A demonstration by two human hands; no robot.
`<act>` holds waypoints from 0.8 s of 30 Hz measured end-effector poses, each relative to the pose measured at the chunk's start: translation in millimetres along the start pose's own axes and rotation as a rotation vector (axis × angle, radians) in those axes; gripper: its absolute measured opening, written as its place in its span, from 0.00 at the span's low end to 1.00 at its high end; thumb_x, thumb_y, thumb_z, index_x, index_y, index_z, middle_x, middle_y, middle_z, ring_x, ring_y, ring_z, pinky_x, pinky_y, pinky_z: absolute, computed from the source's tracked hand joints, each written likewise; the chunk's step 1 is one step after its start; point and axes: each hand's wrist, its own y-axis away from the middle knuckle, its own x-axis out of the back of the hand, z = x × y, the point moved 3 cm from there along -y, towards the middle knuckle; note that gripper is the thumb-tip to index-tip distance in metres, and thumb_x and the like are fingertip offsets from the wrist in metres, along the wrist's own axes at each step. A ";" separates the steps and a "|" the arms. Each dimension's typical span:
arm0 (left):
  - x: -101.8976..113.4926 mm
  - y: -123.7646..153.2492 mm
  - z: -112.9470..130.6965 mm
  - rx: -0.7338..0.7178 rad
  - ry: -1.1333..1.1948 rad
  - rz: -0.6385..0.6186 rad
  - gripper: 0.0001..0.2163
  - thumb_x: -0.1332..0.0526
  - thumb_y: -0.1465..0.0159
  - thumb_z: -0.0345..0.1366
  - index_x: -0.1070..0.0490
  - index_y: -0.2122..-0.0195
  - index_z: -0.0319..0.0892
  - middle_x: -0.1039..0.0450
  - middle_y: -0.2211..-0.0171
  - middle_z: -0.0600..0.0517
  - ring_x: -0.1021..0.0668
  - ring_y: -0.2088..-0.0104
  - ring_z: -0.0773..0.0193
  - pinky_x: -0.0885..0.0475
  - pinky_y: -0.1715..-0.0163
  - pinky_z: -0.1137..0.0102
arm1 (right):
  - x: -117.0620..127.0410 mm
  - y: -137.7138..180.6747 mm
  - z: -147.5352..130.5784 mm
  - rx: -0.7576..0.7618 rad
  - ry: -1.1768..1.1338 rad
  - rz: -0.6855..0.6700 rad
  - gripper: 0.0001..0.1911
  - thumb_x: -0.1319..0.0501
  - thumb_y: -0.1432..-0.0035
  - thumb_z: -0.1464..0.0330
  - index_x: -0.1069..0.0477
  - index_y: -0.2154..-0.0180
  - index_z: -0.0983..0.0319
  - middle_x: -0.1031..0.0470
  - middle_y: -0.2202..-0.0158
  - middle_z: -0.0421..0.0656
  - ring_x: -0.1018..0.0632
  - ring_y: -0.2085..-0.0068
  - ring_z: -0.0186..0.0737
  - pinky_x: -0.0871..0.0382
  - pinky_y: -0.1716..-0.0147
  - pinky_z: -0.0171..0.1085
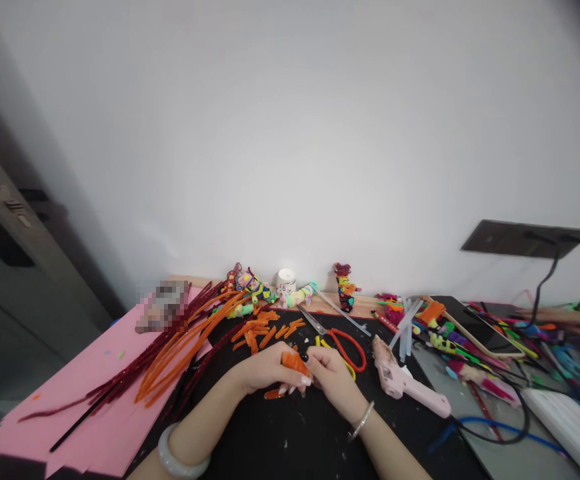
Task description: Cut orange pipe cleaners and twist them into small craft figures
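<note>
My left hand (266, 368) is closed around an orange bundle of pipe-cleaner pieces (294, 362), low over the black mat. My right hand (331, 375) meets it from the other side, thumb and fingers pinched at the bundle's right end. A small round black spot shows there; I cannot make out what it is, and the fingertips partly hide the bundle. Short orange pipe-cleaner pieces (257, 329) lie scattered just beyond my hands. One more orange piece (273, 395) rests under my left hand. Scissors with red and yellow handles (344, 347) lie open behind my right hand.
A pink glue gun (405, 383) lies to the right near clear glue sticks (407, 328). Long orange pipe cleaners (170, 353) spread over pink paper (115, 427) at left. Small figures (345, 287) and a white paper cup (286, 281) stand by the wall. A phone (480, 325) lies right.
</note>
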 end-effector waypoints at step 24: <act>3.7 -7.4 1.7 -0.184 -0.299 0.528 0.16 0.34 0.45 0.43 0.30 0.84 0.40 0.34 0.85 0.55 0.32 0.82 0.69 0.38 0.78 0.73 | 15.3 2.7 -8.8 0.058 0.198 0.444 0.22 0.46 0.41 0.55 0.41 0.83 0.59 0.42 0.83 0.36 0.39 0.78 0.35 0.46 0.78 0.34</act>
